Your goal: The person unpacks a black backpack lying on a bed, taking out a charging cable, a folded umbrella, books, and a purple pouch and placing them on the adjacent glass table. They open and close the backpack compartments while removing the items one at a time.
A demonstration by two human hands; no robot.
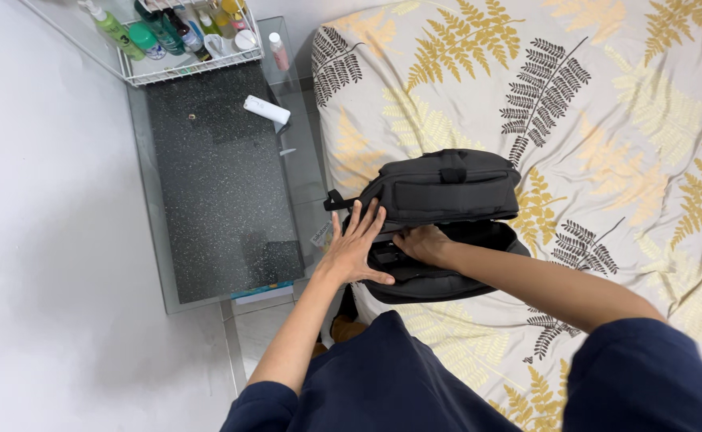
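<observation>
One black backpack point(447, 192) lies on the fern-print bed point(607, 104), at its edge by the glass table point(215, 200). Main compartment gapes open, flap lifted; whatever is inside stays hidden. Right hand point(421, 242) is pushed into the opening, fingers out of sight, grip impossible to judge. Left hand point(355, 244) rests flat, fingers spread wide, against the pack's near side, holding nothing.

You're handling a matt black woven-cloth backpack point(445, 192) on a soft printed cotton bedspread point(623, 112) — beside it, a glossy glass surface point(215, 192) with a speckled top.
</observation>
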